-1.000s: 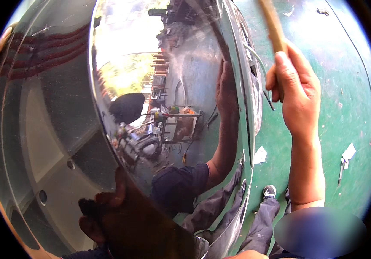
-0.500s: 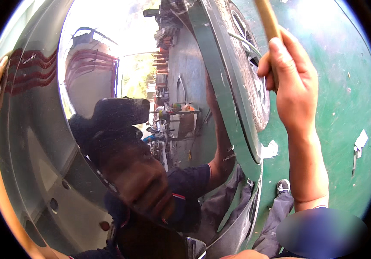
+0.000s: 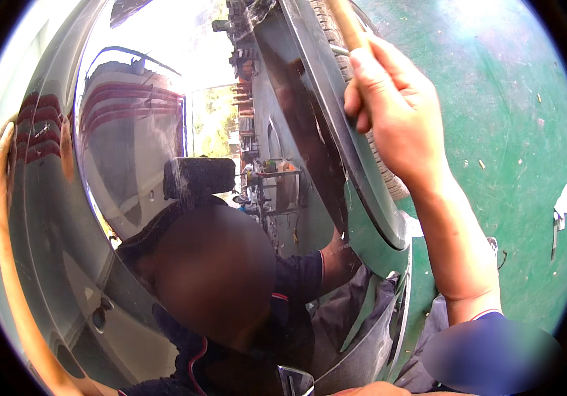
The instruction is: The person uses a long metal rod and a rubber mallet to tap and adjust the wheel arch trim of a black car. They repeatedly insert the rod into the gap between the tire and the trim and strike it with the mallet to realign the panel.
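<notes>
A dark, glossy car body panel [image 3: 158,132] fills the left and middle of the head view, curved and mirror-like, with some scratches. My right hand [image 3: 399,109] is closed around a light wooden handle [image 3: 348,23], which runs up past the top edge; its far end is out of view. That hand is above the wheel arch trim [image 3: 346,142], nearest to the tyre. At the far left my left hand [image 3: 0,155] lies against the outer side of the bodywork, its fingers stretched out and holding nothing.
The car's tyre [image 3: 389,168] stands beyond the dark trim. On the right spreads a green floor [image 3: 495,125] with small bits of debris and white scraps [image 3: 563,201]. My shoe shows partly behind my right forearm.
My right hand has moved left with the wooden handle, from over the floor to above the wheel arch trim. My left hand sits slightly lower in the picture, and the view has shifted a little.
</notes>
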Demonstrator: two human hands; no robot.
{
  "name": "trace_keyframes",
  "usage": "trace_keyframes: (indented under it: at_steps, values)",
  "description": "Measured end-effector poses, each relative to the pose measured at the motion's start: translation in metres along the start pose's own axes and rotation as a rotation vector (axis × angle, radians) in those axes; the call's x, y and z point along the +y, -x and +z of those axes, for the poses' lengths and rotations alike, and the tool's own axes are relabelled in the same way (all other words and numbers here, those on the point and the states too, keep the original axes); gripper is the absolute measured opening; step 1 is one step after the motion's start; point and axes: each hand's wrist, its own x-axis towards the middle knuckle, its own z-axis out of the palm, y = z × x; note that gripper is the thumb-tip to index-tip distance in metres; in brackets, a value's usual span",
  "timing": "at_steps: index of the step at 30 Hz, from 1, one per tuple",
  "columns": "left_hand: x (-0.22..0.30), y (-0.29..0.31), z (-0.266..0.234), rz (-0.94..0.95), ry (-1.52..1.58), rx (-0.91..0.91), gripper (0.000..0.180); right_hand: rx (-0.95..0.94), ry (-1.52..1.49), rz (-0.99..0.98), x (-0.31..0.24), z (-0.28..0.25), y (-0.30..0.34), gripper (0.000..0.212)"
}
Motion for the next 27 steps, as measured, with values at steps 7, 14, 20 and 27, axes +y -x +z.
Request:
trace_keyframes:
  at_steps: [7,14,20,27]
  values:
    - [-0.011,0.002,0.008,0.009,0.015,0.019,0.031,0.031,0.053,-0.038,-0.008,0.002,-0.001,0.025]
    - [-0.015,0.000,0.001,0.016,0.018,0.019,0.031,0.067,0.056,-0.084,-0.006,0.002,-0.001,0.025]
    - [-0.016,0.001,-0.003,-0.102,0.182,-0.005,0.032,0.057,0.037,-0.154,-0.004,0.000,0.003,0.034]
    - [-0.012,-0.004,-0.009,0.230,-0.250,0.013,0.037,0.152,0.000,-0.087,-0.006,-0.001,0.001,0.025]
